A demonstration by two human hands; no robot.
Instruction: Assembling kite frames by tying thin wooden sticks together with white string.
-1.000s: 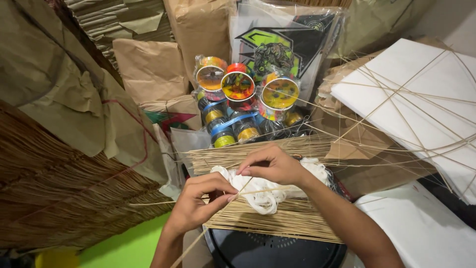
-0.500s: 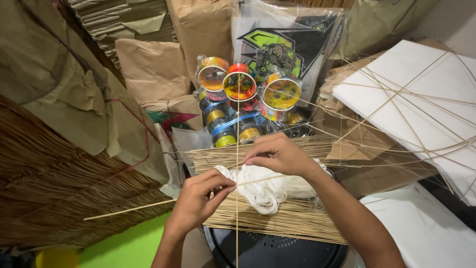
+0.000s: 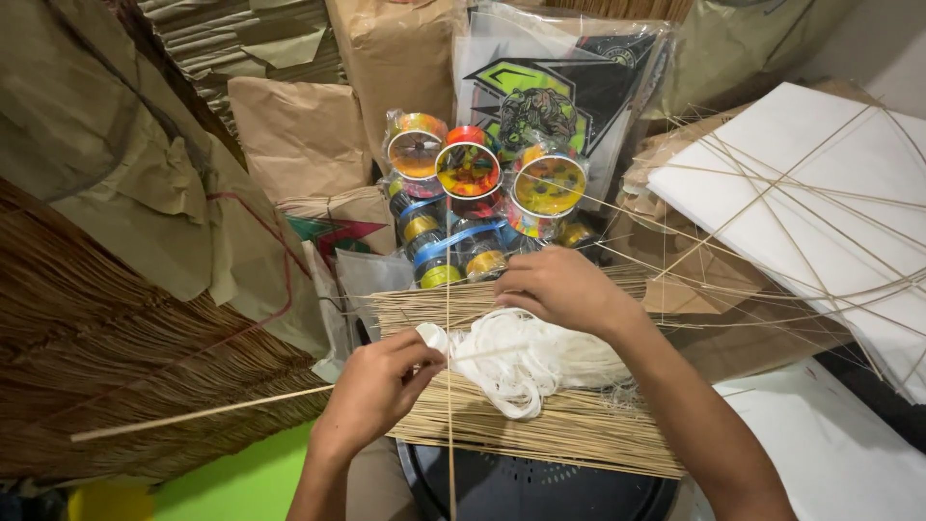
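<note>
Left hand pinches two thin pale bamboo sticks where they cross, steadying the joint. Right hand, fingers curled shut, rests on a tangled bundle of white thread lying atop a flat sheaf of straw-coloured sticks

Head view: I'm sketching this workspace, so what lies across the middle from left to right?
Brown bundle of thin straw sticks → left hand pinching a thin pale stick → white tangle of string → right hand → white paper sheets crossed with thin sticks.
</note>
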